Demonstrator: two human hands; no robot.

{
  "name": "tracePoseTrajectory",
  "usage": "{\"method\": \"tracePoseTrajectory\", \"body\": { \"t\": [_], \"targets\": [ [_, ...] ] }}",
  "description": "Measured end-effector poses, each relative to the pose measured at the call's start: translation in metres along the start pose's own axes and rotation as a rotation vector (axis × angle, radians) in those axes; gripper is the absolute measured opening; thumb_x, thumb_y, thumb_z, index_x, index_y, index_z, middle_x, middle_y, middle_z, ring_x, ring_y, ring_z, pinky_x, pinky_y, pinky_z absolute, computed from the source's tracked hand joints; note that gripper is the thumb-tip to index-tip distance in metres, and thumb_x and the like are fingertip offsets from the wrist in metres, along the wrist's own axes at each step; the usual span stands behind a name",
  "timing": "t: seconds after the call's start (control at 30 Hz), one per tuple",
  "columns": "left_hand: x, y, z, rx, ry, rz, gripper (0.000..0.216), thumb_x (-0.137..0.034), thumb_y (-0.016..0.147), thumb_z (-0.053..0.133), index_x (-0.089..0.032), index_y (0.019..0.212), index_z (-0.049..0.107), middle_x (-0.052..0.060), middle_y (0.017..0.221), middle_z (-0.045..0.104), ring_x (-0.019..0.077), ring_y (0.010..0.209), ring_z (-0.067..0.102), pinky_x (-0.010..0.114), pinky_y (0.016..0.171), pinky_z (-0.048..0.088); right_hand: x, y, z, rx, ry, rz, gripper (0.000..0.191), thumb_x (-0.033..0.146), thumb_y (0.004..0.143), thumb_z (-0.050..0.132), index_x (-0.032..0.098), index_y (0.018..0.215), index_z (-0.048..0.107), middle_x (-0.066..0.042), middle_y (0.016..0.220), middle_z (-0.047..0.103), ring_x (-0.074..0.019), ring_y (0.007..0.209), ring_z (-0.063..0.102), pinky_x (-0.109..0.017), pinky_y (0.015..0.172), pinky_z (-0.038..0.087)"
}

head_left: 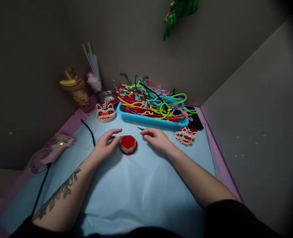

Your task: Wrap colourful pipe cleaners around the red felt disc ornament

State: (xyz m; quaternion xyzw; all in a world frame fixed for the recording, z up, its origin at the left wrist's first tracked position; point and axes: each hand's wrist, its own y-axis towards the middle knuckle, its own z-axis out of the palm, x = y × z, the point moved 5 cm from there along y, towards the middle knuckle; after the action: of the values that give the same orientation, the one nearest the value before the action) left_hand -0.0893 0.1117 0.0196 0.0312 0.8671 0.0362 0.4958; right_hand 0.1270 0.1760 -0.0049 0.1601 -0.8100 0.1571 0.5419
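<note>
A round red piece made of pipe cleaners, with a wavy orange and teal band along its near side, lies on the blue table cover. My left hand is open just left of it, thumb and fingers apart; whether the thumb tip touches the red edge I cannot tell. To the right, my right hand is closed around a thin dark pointed tool, whose tip points left. The rest of that tool is hidden by the fingers. A small yellow bit shows behind this hand.
A blue tray heaped with colourful pipe cleaners stands at the back. Lion-head pieces lie left and right. A metal bowl is behind. On the left are a pink glue gun, its black cord and a black strip.
</note>
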Motion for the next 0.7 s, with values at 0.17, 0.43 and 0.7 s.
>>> {"method": "tracePoseTrajectory", "body": {
  "t": [0.17,0.43,0.7],
  "targets": [
    [-0.010,-0.007,0.014,0.227,0.285,0.340,0.080,-0.051,0.067,0.072,-0.020,0.135,0.044,0.017,0.143,0.041,0.0345,0.138,0.026,0.053,0.110,0.025,0.002,-0.002,0.012,0.033,-0.072,-0.051,0.024,0.015,0.073,0.057,0.018,0.094,0.068,-0.005,0.095,0.071,-0.0161,0.085,0.064,-0.032,0.082,0.050],
    [-0.006,-0.011,0.034,0.301,0.412,0.284,0.113,-0.046,0.066,0.074,-0.023,0.149,0.002,0.020,0.151,0.025,0.0394,0.141,0.009,0.065,0.107,0.011,0.014,-0.010,0.022,0.073,-0.108,-0.286,0.050,0.005,0.071,0.047,0.021,0.117,0.058,-0.007,0.121,0.062,-0.0196,0.112,0.057,-0.038,0.093,0.046],
    [-0.004,-0.010,0.039,0.236,0.331,0.264,0.112,-0.035,0.070,0.071,-0.021,0.149,-0.007,0.018,0.144,0.037,0.0368,0.138,0.021,0.061,0.109,0.010,0.018,-0.015,0.029,0.165,-0.120,-0.398,0.059,0.003,0.070,0.046,0.020,0.126,0.050,-0.009,0.129,0.055,-0.0213,0.124,0.048,-0.042,0.105,0.037]
  ]
}}
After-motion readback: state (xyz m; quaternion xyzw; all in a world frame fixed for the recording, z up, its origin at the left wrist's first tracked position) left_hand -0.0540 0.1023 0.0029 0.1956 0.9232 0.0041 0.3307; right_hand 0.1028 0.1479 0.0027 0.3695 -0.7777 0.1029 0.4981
